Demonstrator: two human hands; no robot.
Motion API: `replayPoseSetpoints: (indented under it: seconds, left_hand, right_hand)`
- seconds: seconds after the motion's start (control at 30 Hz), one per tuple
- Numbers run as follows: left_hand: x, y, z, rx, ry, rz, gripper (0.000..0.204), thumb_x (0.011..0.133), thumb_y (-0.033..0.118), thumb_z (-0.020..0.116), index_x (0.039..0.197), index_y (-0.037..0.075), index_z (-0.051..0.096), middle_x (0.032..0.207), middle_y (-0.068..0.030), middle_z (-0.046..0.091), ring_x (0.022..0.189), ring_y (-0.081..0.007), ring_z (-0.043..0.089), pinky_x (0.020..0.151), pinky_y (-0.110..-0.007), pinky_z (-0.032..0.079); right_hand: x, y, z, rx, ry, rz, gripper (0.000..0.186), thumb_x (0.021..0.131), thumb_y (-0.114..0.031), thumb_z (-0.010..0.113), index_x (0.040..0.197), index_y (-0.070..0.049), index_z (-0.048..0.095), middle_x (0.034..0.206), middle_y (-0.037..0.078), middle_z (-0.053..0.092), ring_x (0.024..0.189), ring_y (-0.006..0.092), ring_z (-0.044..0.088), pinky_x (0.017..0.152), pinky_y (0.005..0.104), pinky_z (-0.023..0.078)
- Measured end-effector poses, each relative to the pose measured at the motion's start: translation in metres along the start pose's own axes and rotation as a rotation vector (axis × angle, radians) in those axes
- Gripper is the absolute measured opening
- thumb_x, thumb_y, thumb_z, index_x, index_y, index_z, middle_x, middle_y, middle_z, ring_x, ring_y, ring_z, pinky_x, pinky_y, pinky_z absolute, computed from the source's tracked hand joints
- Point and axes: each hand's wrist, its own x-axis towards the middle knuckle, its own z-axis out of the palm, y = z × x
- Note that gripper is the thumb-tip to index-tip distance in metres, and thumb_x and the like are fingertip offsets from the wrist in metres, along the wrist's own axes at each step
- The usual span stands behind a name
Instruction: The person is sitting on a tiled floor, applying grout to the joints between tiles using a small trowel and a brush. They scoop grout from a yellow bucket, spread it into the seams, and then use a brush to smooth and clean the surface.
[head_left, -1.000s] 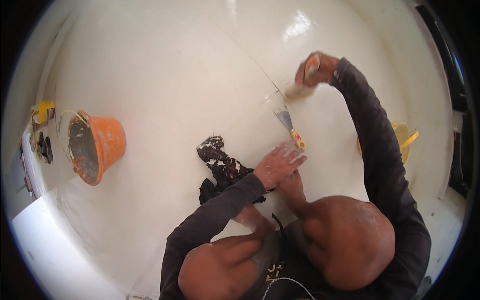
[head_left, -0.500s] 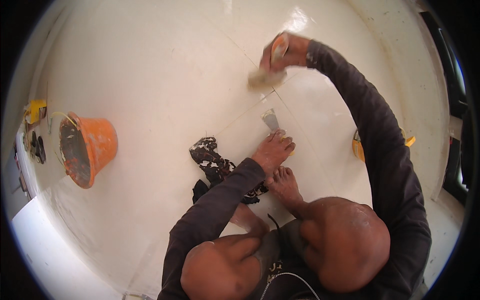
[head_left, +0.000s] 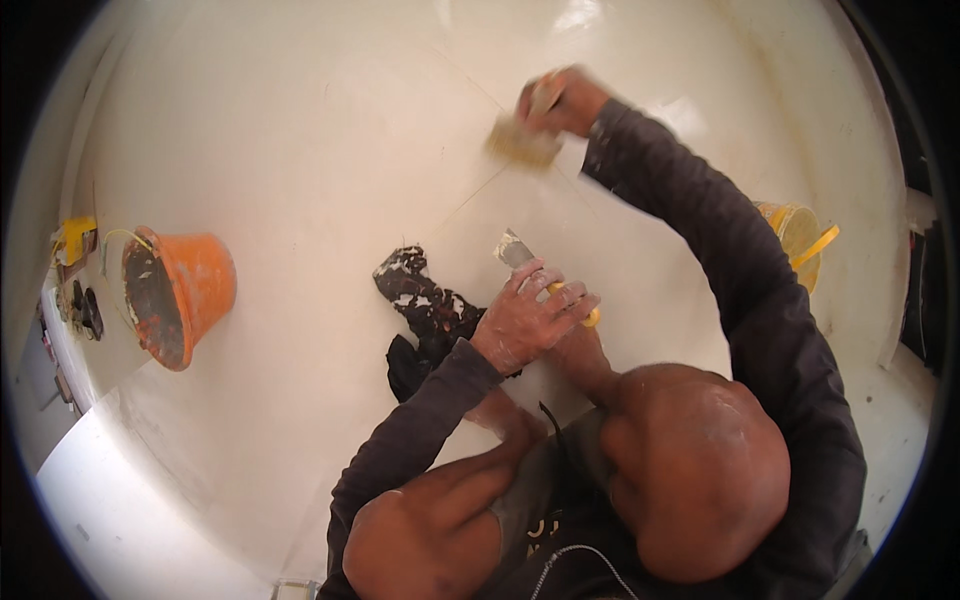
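My right hand (head_left: 568,100) is wrapped around the handle of a wide brush (head_left: 522,143). Its pale bristles, smeared by motion, are against the cream tiled floor (head_left: 300,130), over a crossing of thin joint lines. Lower down, close to my feet, my left hand (head_left: 532,310) is closed on a putty knife (head_left: 514,250). The knife's grey blade sticks out past the fingers, with pale residue on its tip, and a bit of yellow handle shows on the other side. A crumpled black-and-white patterned cloth (head_left: 425,305) lies beside my left wrist, partly hidden by the forearm.
At the left an orange bucket (head_left: 203,295) lies tipped on its side or appears so, its inside grey and smeared. A small bucket (head_left: 800,240) with a yellow handle stands right of my right arm. Dark sandals (head_left: 88,310) and a yellow packet (head_left: 75,242) are far left.
My right hand and the brush have shifted slightly left across the tile joints. My left hand has moved a little toward me, and the putty knife's blade now points more to the left.
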Motion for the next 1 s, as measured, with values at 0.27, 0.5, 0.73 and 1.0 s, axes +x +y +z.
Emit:
replayPoseSetpoints:
  seconds: [0.27, 0.5, 0.73, 1.0]
  left_hand:
    - [-0.019, 0.052, -0.028, 0.002, 0.031, -0.042, 0.05, 0.078, 0.006, 0.064, 0.126, 0.02, 0.06, 0.119, 0.0019, 0.057, 0.113, -0.0226, 0.054, 0.104, -0.047, 0.041]
    - [-0.045, 0.066, -0.038, 0.028, 0.003, -0.096, 0.051, 0.08, 0.008, 0.063, 0.129, 0.02, 0.058, 0.123, 0.0024, 0.056, 0.112, -0.0231, 0.053, 0.106, -0.047, 0.039]
    - [-0.073, 0.065, -0.042, 0.027, 0.007, -0.135, 0.052, 0.08, 0.005, 0.061, 0.13, 0.019, 0.057, 0.124, 0.002, 0.057, 0.112, -0.0225, 0.053, 0.107, -0.048, 0.038]
    - [-0.065, 0.051, -0.045, -0.008, 0.013, -0.158, 0.049, 0.077, 0.002, 0.062, 0.124, 0.017, 0.062, 0.118, 0.0003, 0.06, 0.11, -0.0238, 0.054, 0.105, -0.047, 0.039]
  right_hand:
    - [-0.027, -0.042, 0.004, -0.28, -0.342, -0.461, 0.009, 0.074, -0.013, 0.07, 0.082, -0.013, 0.072, 0.082, 0.006, 0.071, 0.079, 0.0275, 0.066, 0.072, 0.0361, 0.053]
    - [-0.032, -0.031, -0.017, -0.888, -0.054, -0.351, 0.005, 0.071, -0.023, 0.07, 0.071, -0.018, 0.068, 0.077, 0.009, 0.069, 0.078, 0.0312, 0.066, 0.065, 0.0438, 0.051]
    - [-0.054, -0.053, -0.007, -0.889, 0.147, -0.206, 0.009, 0.07, -0.013, 0.069, 0.079, -0.012, 0.069, 0.076, 0.005, 0.069, 0.073, 0.0208, 0.067, 0.064, 0.0377, 0.055]
    - [-0.029, -0.039, 0.019, -0.434, 0.38, -0.122, 0.027, 0.082, -0.034, 0.067, 0.094, -0.011, 0.071, 0.079, 0.014, 0.071, 0.074, 0.0322, 0.07, 0.073, 0.0444, 0.056]
